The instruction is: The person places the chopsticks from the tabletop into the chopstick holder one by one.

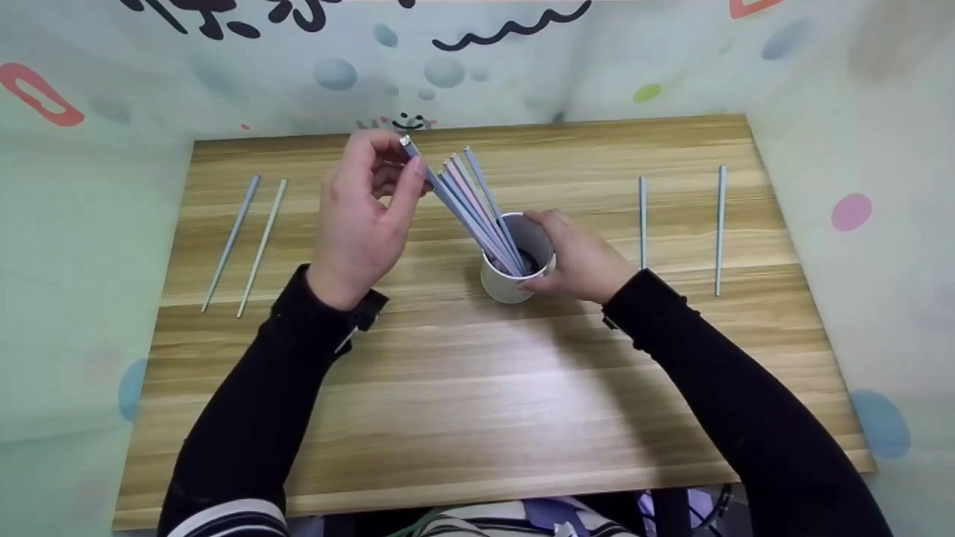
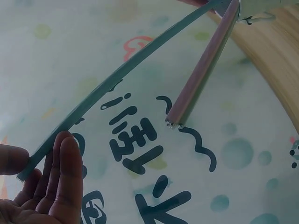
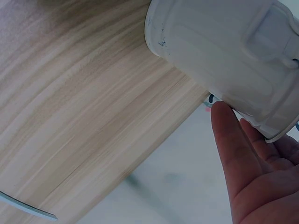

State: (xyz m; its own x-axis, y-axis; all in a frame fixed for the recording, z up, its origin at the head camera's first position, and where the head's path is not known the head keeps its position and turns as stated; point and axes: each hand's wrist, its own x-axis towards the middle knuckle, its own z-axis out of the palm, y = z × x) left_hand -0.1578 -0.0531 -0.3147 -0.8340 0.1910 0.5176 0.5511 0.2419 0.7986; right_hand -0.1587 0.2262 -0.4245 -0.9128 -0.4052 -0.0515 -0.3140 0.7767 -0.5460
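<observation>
My left hand (image 1: 365, 216) pinches a blue chopstick (image 2: 107, 93) near its thick upper end, between thumb and fingers. The stick slants down to the right, its lower end inside a white cup (image 1: 498, 285). Several more pastel chopsticks (image 1: 485, 183) in blue, pink and pale green lean leftward out of that cup. My right hand (image 1: 586, 257) grips the cup from its right side, with fingers at the far rim and thumb at the near side. In the right wrist view the cup's pale outer wall (image 3: 210, 51) shows, with the fingers against it.
Two chopsticks, one blue (image 1: 231, 242) and one pale green (image 1: 262, 246), lie on the left of the wooden table (image 1: 448, 418). Two blue ones, a nearer (image 1: 643, 220) and an outer (image 1: 721, 227), lie on the right. A printed backdrop (image 1: 522, 82) surrounds the table's back and sides.
</observation>
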